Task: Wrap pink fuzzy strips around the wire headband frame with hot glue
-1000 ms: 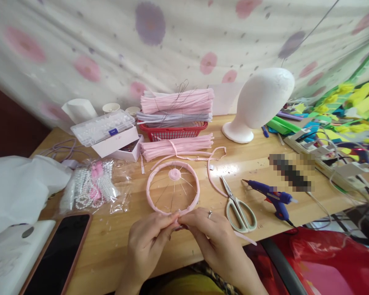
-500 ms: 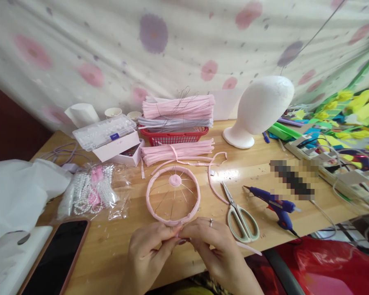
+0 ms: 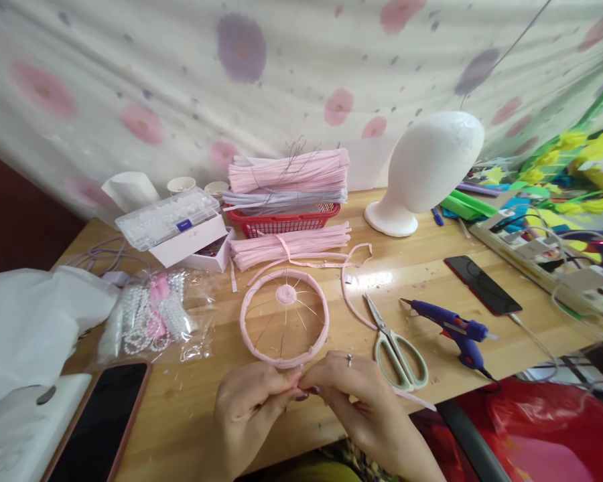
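My left hand [image 3: 254, 402] and my right hand [image 3: 349, 395] meet at the front of the table, their fingertips pinched together. Between them is a small bit of pink ribbon, mostly hidden by the fingers. A pale pink ribbon tail [image 3: 418, 399] comes out past my right wrist. Just beyond the fingertips lies a pink-wrapped ring [image 3: 244, 329] with thin wire spokes and a coiled pink centre [image 3: 286, 294]. Scissors [image 3: 400, 361] with pale green handles lie open to the right of my right hand, and a blue glue gun [image 3: 449, 325] rests farther right.
Behind the ring are a bundle of pink pipe cleaners [image 3: 291, 245] and a red basket [image 3: 289, 223] holding more. A white foam head [image 3: 432, 177] stands at the back. Bagged pearl strings [image 3: 155, 311] and a phone [image 3: 100, 422] lie left; another phone [image 3: 482, 284] and a power strip [image 3: 512, 258] lie right.
The view has shifted slightly. Both hands stay pinched together in front of the ring, with only a small shift of the fingers.
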Motion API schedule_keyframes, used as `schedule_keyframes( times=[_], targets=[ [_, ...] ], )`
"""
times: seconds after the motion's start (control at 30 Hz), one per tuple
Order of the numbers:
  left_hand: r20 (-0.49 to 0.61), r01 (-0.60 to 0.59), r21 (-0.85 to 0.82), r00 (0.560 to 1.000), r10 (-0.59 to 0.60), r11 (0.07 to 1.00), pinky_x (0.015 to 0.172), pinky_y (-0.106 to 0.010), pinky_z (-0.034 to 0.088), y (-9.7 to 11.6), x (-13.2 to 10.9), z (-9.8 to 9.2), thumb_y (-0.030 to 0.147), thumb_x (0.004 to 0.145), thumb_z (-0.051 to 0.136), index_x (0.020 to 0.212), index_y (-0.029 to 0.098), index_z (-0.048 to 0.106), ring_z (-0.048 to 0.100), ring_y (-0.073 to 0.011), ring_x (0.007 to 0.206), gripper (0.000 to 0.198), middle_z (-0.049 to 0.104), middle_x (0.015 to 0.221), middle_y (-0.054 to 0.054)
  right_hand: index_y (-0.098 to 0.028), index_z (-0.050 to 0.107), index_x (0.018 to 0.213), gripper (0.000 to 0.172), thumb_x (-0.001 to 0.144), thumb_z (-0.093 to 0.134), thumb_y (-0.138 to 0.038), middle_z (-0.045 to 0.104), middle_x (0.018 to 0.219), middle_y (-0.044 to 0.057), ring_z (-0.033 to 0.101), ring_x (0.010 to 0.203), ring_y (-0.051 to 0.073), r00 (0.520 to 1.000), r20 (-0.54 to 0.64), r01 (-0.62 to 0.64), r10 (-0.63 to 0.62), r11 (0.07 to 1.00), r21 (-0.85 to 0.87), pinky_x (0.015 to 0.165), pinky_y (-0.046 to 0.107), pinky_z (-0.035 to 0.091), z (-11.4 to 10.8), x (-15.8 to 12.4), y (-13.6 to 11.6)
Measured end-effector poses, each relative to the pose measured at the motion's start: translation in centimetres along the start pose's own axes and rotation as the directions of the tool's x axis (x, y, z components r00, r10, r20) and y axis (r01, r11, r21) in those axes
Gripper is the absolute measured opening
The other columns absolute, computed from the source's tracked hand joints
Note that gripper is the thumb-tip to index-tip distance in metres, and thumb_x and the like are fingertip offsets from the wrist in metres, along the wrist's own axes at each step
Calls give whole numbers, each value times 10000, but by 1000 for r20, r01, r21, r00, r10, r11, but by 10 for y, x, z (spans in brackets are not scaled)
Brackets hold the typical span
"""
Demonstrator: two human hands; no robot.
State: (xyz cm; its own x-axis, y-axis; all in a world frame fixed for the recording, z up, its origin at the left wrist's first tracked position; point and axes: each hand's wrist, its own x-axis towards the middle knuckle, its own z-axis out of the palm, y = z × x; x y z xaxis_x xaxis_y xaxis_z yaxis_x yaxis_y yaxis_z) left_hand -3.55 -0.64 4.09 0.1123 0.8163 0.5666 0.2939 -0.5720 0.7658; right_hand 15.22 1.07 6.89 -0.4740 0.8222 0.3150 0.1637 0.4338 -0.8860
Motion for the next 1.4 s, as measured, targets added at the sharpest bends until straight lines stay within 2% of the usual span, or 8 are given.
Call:
schedule_keyframes(
  times=[0.17,0.27,0.47,0.77,0.9,1.03,1.2,1.4],
  targets=[
    [6,8,-37,1000,-8,999,509,-201,516,4,5,1,205,945,675,852,213,772,640,-110,481,133,719,587,21,-257,775,1043,321,976,517,-78,770,848,24,721,802,140,1000,-2,28,-28,996,80,749,237,573,-4,1,-2],
    [-19,18,-88,1000,-20,996,508,-207,524,6,7,1,219,926,703,871,221,784,654,-116,495,98,736,614,18,-263,779,1037,304,978,531,-97,777,847,20,723,781,139,1000,-21,19,-17,992,122,733,236,575,-2,1,-5],
    [-93,96,-76,990,-103,993,487,-180,518,5,3,-2,212,886,754,889,234,806,647,-95,476,57,756,654,28,-250,736,1036,168,970,606,-169,790,886,19,730,737,126,988,-90,-119,125,990,76,603,183,520,7,-3,-2],
    [-55,157,-156,984,-167,975,467,-170,493,3,-3,-2,223,895,744,879,238,806,607,-86,449,66,691,567,48,-214,625,886,145,937,598,-81,733,759,-30,646,621,80,990,-113,-87,83,996,-30,545,160,425,7,-4,-4],
    [-86,205,-275,968,-237,939,442,-145,494,2,-4,0,197,859,779,897,286,821,618,-72,439,105,735,631,60,-214,651,977,99,950,632,-121,764,817,-18,672,652,83,993,-84,-83,81,996,-23,550,157,432,4,-5,-4],
    [-116,267,-353,939,-325,897,438,-131,508,-2,-2,1,213,835,802,885,337,834,613,-60,432,138,774,684,65,-205,700,999,137,969,609,-108,768,811,-8,698,702,89,997,-74,-16,9,995,-103,621,161,464,-2,-5,0],
    [-47,382,-460,891,-451,802,430,-126,509,0,-1,-1,270,809,828,813,330,840,607,-57,420,61,783,678,48,-191,713,989,151,965,606,-88,748,783,-4,682,705,94,994,-94,37,-56,981,-189,650,166,463,-5,-2,2],
    [123,638,-510,718,-685,577,430,-133,472,13,4,-5,352,688,909,712,257,826,507,-39,374,128,617,450,63,-192,715,1002,158,980,589,-99,731,775,-3,662,682,90,996,-46,65,-78,971,-231,634,163,453,-11,0,1]
  ],
)
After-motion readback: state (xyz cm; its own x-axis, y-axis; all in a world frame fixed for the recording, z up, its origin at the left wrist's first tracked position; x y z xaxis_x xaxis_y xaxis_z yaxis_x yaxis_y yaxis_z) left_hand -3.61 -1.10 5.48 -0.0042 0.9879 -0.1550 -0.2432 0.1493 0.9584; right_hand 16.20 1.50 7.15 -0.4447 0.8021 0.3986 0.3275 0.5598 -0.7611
